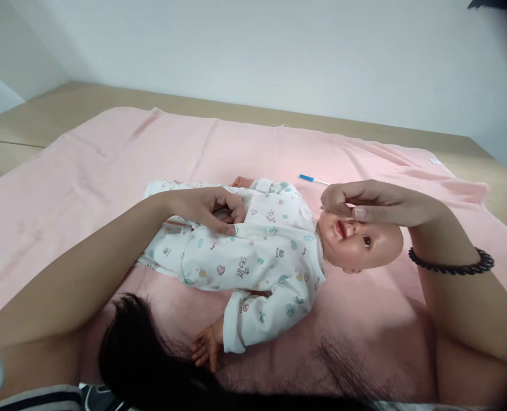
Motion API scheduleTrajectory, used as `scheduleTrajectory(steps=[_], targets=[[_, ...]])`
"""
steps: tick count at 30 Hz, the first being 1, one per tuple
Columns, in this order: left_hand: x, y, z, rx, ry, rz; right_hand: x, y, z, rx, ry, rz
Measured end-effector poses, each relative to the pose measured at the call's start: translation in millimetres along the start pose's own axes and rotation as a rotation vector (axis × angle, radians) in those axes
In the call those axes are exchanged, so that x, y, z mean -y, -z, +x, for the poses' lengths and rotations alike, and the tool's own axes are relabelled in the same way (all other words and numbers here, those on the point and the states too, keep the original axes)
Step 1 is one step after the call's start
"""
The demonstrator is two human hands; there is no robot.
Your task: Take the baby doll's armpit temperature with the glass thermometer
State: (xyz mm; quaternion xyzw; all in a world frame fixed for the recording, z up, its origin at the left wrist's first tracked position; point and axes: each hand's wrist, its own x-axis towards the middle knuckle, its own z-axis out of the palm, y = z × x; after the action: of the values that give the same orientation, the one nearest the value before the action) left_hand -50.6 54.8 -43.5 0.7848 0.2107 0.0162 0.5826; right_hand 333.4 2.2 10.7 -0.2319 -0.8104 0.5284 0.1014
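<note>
A baby doll (253,257) in a white printed outfit lies on its back, its head to the right. My left hand (214,208) rests on its belly with curled fingers, thumb and fingers pinching the front edge of the outfit. Over the doll's face, my right hand (365,202) is closed with thumb and fingertips together and covers one eye and part of the cheek. Whatever those fingers hold, if anything, is hidden. A thin white stick with a blue end (307,178) reaches toward the right hand's knuckles; its other end is out of sight behind them.
A pink blanket (108,148) with wrinkles lies under the doll on a wooden table (82,94). Behind the table rises a pale wall (279,57). Dark hair (146,359) hangs across the lower part of the view. A black coiled band (450,264) circles my right wrist.
</note>
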Motion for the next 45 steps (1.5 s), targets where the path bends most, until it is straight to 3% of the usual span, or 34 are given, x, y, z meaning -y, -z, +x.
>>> scheduleTrajectory(steps=[6, 15, 25, 32, 45], targets=[[1.0, 0.3, 0.8, -0.001, -0.003, 0.009, 0.8, -2.8, 3.7, -0.040, -0.027, 0.049], [-0.2, -0.1, 0.1, -0.005, 0.000, 0.012, -4.1, -2.8, 3.9, -0.150, 0.056, -0.110], [0.6, 0.4, 0.4, -0.002, 0.000, 0.012, 1.2, -2.8, 4.0, -0.090, 0.043, -0.120], [-0.6, 0.0, 0.5, -0.005, -0.019, 0.046, 7.3, -5.4, 9.4, -0.042, 0.056, -0.276], [0.0, 0.2, 1.0, 0.000, -0.006, 0.012, 7.2, -8.4, 11.2, -0.069, 0.117, -0.287]])
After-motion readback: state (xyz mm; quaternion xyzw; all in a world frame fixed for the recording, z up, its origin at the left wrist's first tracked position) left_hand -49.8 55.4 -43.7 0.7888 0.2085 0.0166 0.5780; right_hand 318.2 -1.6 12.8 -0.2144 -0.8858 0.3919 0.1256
